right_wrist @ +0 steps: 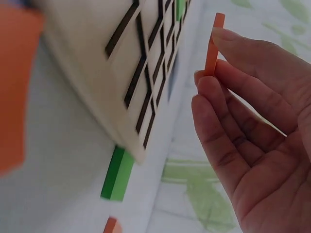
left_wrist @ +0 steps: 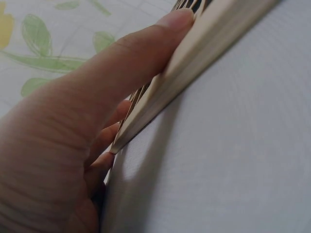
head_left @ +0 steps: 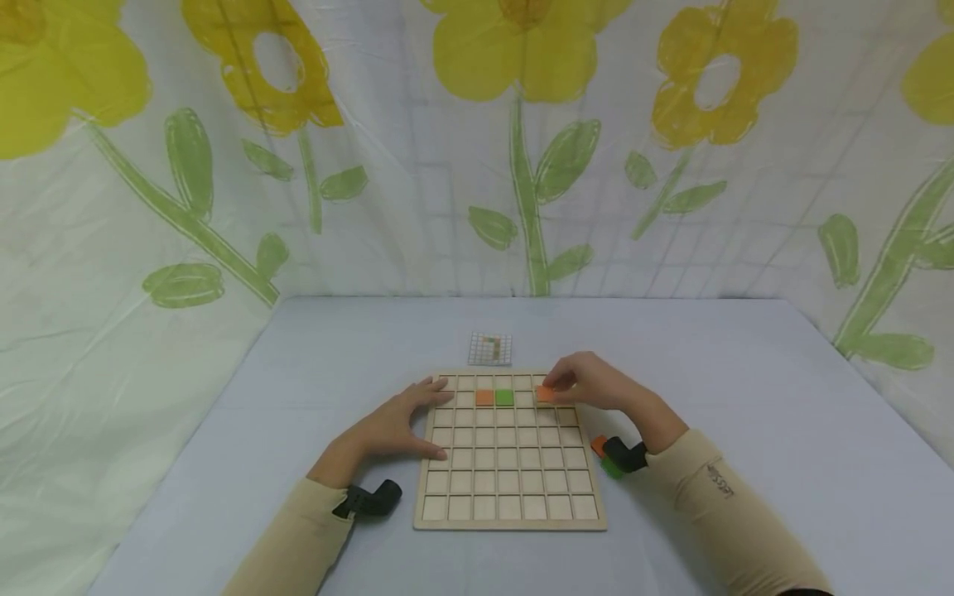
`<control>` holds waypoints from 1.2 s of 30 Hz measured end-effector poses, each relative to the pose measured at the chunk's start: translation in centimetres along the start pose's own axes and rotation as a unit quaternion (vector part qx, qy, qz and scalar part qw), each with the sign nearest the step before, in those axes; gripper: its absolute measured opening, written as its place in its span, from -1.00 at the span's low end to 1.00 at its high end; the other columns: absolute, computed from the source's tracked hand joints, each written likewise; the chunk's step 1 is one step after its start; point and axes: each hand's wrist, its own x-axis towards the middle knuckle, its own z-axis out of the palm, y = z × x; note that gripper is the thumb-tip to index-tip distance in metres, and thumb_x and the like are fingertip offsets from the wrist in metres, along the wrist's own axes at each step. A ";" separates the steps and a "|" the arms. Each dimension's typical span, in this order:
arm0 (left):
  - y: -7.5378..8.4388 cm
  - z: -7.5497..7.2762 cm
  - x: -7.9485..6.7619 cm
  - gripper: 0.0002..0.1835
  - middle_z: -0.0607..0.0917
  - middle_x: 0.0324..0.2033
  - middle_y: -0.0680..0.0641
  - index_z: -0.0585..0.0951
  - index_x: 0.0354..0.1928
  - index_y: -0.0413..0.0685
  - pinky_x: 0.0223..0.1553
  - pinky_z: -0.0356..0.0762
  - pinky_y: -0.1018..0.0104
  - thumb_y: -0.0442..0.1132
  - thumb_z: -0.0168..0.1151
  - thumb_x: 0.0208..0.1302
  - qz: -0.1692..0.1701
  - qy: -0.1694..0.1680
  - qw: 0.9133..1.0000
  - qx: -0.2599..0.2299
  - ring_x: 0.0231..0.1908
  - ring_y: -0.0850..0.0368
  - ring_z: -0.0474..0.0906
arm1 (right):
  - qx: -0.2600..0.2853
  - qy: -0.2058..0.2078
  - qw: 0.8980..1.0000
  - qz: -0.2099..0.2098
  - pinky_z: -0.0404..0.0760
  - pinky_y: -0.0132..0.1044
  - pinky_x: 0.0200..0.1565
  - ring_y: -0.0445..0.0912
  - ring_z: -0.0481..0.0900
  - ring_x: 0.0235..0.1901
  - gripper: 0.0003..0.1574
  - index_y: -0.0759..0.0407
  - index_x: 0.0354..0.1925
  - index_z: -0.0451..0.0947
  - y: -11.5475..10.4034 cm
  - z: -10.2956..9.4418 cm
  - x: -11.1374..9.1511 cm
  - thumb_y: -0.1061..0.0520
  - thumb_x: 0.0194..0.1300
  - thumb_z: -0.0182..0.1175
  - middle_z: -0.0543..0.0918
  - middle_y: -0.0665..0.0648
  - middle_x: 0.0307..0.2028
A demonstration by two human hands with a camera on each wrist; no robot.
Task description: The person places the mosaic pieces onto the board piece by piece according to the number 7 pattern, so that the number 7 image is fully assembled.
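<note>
A wooden grid board [head_left: 514, 525] lies on the table, with an orange tile [head_left: 484, 398] and a green tile [head_left: 504, 397] side by side in its second row from the top. My left hand [head_left: 391, 426] rests on the board's left side, thumb and fingers spread apart along the edge. Over the board's upper right part, my right hand [head_left: 596, 382] pinches another orange square tile [head_left: 545, 394] between thumb and fingertips. The right wrist view shows this tile [right_wrist: 214, 48] edge-on and raised off the board.
Beyond the board lies a small card [head_left: 489, 349] printed with a coloured grid pattern. Loose orange tiles [head_left: 599, 446] and green tiles [head_left: 612, 468] lie by the board's right edge, partly hidden by the right wrist camera. A flower-printed curtain [head_left: 417, 165] hangs behind the table.
</note>
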 end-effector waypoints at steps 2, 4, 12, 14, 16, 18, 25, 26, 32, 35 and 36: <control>0.0 0.0 0.0 0.02 0.10 0.43 0.14 0.33 0.32 0.22 0.41 -0.12 -0.14 0.31 0.45 -0.30 0.000 0.000 1.000 0.001 0.46 0.01 -0.15 | 0.002 -0.001 1.000 -0.005 0.64 -0.21 -0.11 -0.01 0.63 -0.17 -0.72 0.27 -0.15 0.63 -0.3 0.2 0.4 0.18 0.15 0.29 0.69 0.18 -0.18; 0.0 0.0 0.0 0.03 0.10 0.43 0.16 0.33 0.32 0.23 0.42 -0.12 -0.13 0.31 0.46 -0.31 -0.003 -0.001 1.000 0.000 0.46 0.03 -0.15 | 0.005 0.001 1.000 -0.011 0.64 -0.21 -0.11 -0.01 0.64 -0.18 -0.72 0.27 -0.15 0.64 -0.6 0.3 0.8 0.18 0.14 0.30 0.69 0.19 -0.18; 0.0 0.0 -0.1 0.00 0.11 0.43 0.12 0.34 0.31 0.20 0.41 -0.12 -0.16 0.28 0.46 -0.28 0.000 0.001 1.000 0.000 0.46 -0.01 -0.14 | 0.040 -0.002 0.999 -0.018 0.65 -0.25 -0.10 0.02 0.64 -0.15 -0.72 0.27 -0.14 0.64 -0.9 1.1 2.2 0.19 0.16 0.28 0.69 0.21 -0.16; 0.0 0.0 -0.1 0.00 0.11 0.43 0.12 0.34 0.31 0.20 0.41 -0.11 -0.16 0.28 0.46 -0.28 0.001 0.001 1.000 -0.001 0.46 -0.01 -0.14 | 0.045 -0.004 0.999 -0.013 0.64 -0.25 -0.09 0.01 0.63 -0.14 -0.71 0.26 -0.13 0.64 -0.9 1.2 2.4 0.17 0.16 0.28 0.68 0.20 -0.15; -0.1 0.0 -0.1 -0.01 0.11 0.43 0.12 0.34 0.31 0.19 0.40 -0.11 -0.17 0.28 0.46 -0.27 0.005 0.003 1.000 -0.003 0.46 -0.03 -0.14 | 0.045 -0.005 0.999 -0.002 0.64 -0.25 -0.10 0.00 0.63 -0.15 -0.70 0.26 -0.13 0.64 -0.9 1.2 2.6 0.16 0.16 0.29 0.68 0.20 -0.15; -0.1 0.0 -0.1 0.00 0.11 0.43 0.13 0.34 0.31 0.20 0.41 -0.12 -0.17 0.29 0.45 -0.27 0.005 0.002 1.000 -0.003 0.46 -0.02 -0.15 | 0.040 -0.006 0.999 0.010 0.64 -0.27 -0.14 -0.03 0.64 -0.19 -0.71 0.26 -0.14 0.65 -0.9 1.3 2.6 0.15 0.15 0.30 0.69 0.19 -0.18; -0.1 0.0 -0.1 0.02 0.10 0.43 0.16 0.33 0.32 0.23 0.41 -0.11 -0.16 0.32 0.44 -0.30 -0.003 0.001 1.000 0.000 0.46 0.01 -0.15 | 0.038 -0.003 0.999 0.023 0.64 -0.31 -0.23 -0.10 0.63 -0.27 -0.74 0.26 -0.18 0.67 -0.4 2.2 2.8 0.18 0.13 0.31 0.70 0.18 -0.23; 0.0 0.0 -0.1 0.02 0.10 0.43 0.16 0.33 0.32 0.24 0.40 -0.11 -0.16 0.32 0.44 -0.30 -0.002 0.001 1.000 0.000 0.46 0.01 -0.14 | 0.036 -0.001 0.999 0.025 0.63 -0.31 -0.24 -0.11 0.62 -0.28 -0.75 0.25 -0.18 0.67 -0.3 2.4 2.8 0.18 0.13 0.31 0.70 0.17 -0.23; -0.1 0.0 -0.1 0.01 0.10 0.43 0.15 0.33 0.32 0.24 0.40 -0.11 -0.17 0.31 0.45 -0.29 0.003 0.002 1.000 0.001 0.46 0.01 -0.15 | 0.030 0.013 0.999 0.034 0.63 -0.31 -0.23 -0.11 0.61 -0.28 -0.73 0.24 -0.17 0.66 0.0 3.0 2.9 0.17 0.12 0.32 0.68 0.14 -0.25; 0.0 0.0 -0.1 0.00 0.11 0.43 0.13 0.34 0.31 0.22 0.40 -0.11 -0.17 0.29 0.46 -0.29 0.005 0.004 1.000 -0.003 0.46 -0.01 -0.14 | 0.028 0.021 0.999 0.034 0.64 -0.29 -0.21 -0.08 0.62 -0.27 -0.72 0.26 -0.17 0.66 -0.1 3.0 2.9 0.18 0.11 0.33 0.68 0.15 -0.26; 0.0 0.0 -0.1 0.00 0.12 0.43 0.13 0.34 0.31 0.21 0.40 -0.11 -0.17 0.29 0.46 -0.29 0.005 0.005 1.000 -0.003 0.46 -0.01 -0.14 | 0.026 0.022 0.999 0.034 0.64 -0.28 -0.21 -0.08 0.62 -0.27 -0.72 0.26 -0.17 0.66 -0.1 3.0 2.9 0.19 0.11 0.33 0.68 0.15 -0.26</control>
